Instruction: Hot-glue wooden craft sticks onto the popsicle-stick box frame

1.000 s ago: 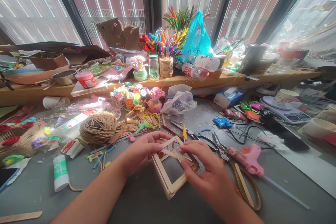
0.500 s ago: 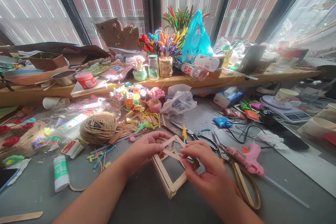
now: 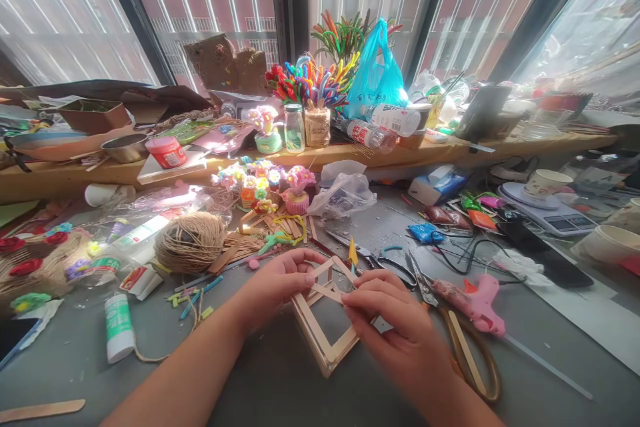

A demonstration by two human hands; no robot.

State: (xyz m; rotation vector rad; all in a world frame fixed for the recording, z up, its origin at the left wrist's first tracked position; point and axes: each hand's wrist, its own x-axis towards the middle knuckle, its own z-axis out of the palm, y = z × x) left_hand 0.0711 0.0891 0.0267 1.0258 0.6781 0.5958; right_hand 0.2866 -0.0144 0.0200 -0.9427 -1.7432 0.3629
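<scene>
A small box-like frame of wooden craft sticks (image 3: 327, 355) is tilted between my two hands above the grey table. My left hand (image 3: 277, 290) is closed round its far left side, with the thumb on top near a stick that crosses the frame. My right hand (image 3: 395, 313) pinches at the right end of that cross stick, its thumb and fingertips together there; other fingers hide the frame's right corner. A yellow pointed tip (image 3: 353, 252) shows just beyond the right fingers.
Scissors (image 3: 423, 280), a pink glue gun (image 3: 483, 307) and large brown-handled shears (image 3: 495, 373) lie to the right. A twine ball (image 3: 190, 242), a glue stick (image 3: 119, 327) and a loose craft stick (image 3: 43, 411) are left. Pipe-cleaner flowers (image 3: 260, 180) stand behind.
My right fingertips have shifted slightly and come closer together at the cross stick. The left hand keeps its hold, and the frame stays nearly in place. The whole view has shifted a little.
</scene>
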